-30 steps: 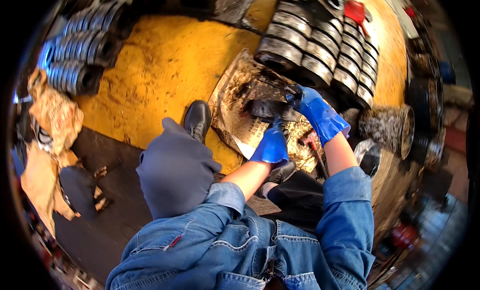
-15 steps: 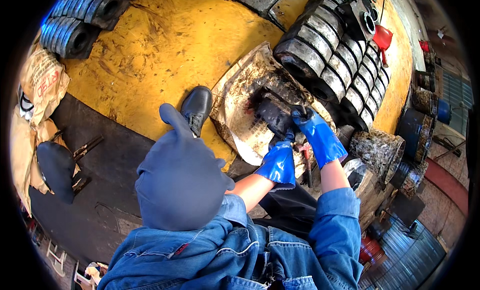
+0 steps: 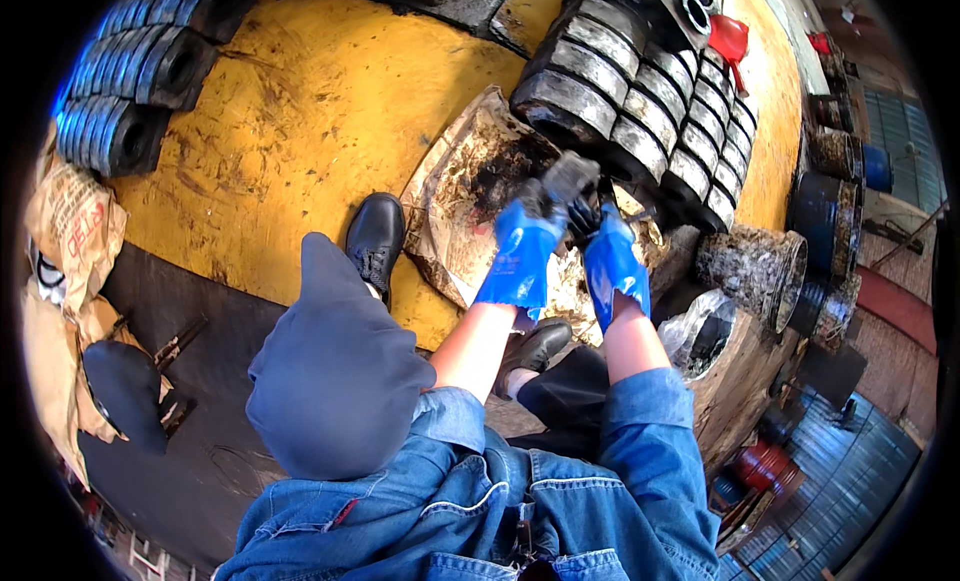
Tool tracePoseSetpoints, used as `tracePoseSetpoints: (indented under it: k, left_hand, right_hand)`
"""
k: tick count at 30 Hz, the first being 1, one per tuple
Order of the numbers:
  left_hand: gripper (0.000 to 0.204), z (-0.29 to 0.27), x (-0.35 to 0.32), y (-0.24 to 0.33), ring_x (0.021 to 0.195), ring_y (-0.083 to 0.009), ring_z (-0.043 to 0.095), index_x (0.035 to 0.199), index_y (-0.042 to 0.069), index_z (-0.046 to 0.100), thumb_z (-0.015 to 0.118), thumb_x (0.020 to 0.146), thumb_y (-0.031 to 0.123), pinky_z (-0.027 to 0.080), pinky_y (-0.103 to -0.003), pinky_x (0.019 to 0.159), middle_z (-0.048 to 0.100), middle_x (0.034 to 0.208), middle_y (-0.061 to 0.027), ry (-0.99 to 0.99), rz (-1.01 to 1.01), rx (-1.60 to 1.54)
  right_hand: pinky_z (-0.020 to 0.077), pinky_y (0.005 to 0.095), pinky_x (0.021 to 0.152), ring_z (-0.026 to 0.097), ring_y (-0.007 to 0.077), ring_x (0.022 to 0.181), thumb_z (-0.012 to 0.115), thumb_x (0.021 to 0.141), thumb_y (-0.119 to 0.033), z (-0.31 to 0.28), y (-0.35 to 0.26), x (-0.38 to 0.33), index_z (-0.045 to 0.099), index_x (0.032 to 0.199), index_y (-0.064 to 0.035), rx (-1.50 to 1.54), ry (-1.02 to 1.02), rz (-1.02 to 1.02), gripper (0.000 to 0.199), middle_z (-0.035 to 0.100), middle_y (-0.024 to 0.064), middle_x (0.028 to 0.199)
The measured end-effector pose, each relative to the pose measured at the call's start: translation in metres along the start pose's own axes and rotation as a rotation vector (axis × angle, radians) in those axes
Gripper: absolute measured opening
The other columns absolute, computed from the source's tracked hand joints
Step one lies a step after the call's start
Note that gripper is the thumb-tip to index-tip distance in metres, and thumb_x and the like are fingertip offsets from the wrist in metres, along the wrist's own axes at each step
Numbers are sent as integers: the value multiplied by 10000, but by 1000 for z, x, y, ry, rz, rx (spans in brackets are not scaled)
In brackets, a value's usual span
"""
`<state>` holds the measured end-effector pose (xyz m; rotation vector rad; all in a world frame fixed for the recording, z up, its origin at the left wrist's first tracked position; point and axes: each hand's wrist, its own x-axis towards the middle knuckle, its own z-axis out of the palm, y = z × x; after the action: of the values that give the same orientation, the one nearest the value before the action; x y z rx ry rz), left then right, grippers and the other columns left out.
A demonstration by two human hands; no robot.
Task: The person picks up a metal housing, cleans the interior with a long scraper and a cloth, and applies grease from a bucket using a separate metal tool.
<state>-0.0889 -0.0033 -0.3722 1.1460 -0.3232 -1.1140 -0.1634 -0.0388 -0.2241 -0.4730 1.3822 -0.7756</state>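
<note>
Both my hands wear blue rubber gloves with blackened fingers. My left hand (image 3: 535, 221) is closed around a dirty dark grey block-like part (image 3: 572, 178), raised over a stained paper sack (image 3: 440, 236). Close beside it, my right hand (image 3: 603, 236) is curled at the part's lower right. Something thin and dark shows by its fingers, too small and grimy to name. A black, greasy patch marks the sack where the paper is bare. Just beyond the hands stand rows of grey-white cylindrical parts with dark hollow ends (image 3: 640, 111).
Yellow floor plate (image 3: 290, 111) spreads ahead, bordered by dark flooring. More ring-ended parts (image 3: 130, 136) are stacked at far left, above crumpled paper sacks (image 3: 75, 231) and a dark round seat-like pad (image 3: 125, 391). At right are a crusted drum (image 3: 750, 271) and a plastic-lined container (image 3: 697, 333).
The dark part has come up off the sack into my left hand, exposing the greasy patch. My left hand moved forward and left. The red-headed hammer by my right wrist no longer shows.
</note>
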Motion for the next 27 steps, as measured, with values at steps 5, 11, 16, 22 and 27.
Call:
tracePoseSetpoints:
  k: [5,11,16,22,27]
  left_hand:
    - [559,-11,-28,34,1144,-249,603,1298,-21,556,678,881,330,458,-349,998,640,1251,-134,122,-278,686]
    - [483,18,-57,118,1058,-249,651,1271,-24,566,709,820,69,494,-364,945,666,1206,-148,245,-468,566]
    - [411,41,-90,166,1055,-245,625,1257,20,566,624,908,230,493,-363,942,648,1186,-124,-183,-209,417]
    - [452,114,-130,212,1059,-243,607,1261,45,557,581,931,353,486,-374,957,632,1181,-113,-593,-246,-35]
    - [501,125,-115,253,1062,-240,592,1265,65,549,545,950,455,481,-383,970,619,1178,-103,-597,-351,-125]
  right_hand:
    - [511,320,770,660,211,848,526,1000,-272,-54,-40,-12,594,1239,4,-68,-23,47,371,698,127,1036]
    - [501,301,772,655,203,869,545,989,-256,-68,-116,-122,588,1248,9,-368,-68,-127,372,694,144,1031]
    - [535,279,684,658,145,778,573,971,-200,-103,-99,-87,589,1212,-22,-646,14,-347,300,700,116,1005]
    - [515,367,525,684,228,673,560,878,-125,-82,-87,-107,628,924,-68,-1408,515,-1068,100,652,84,705]
    - [503,486,562,639,281,975,617,856,-204,-1,-116,-186,630,1153,-88,-1488,248,-733,320,676,56,1062]
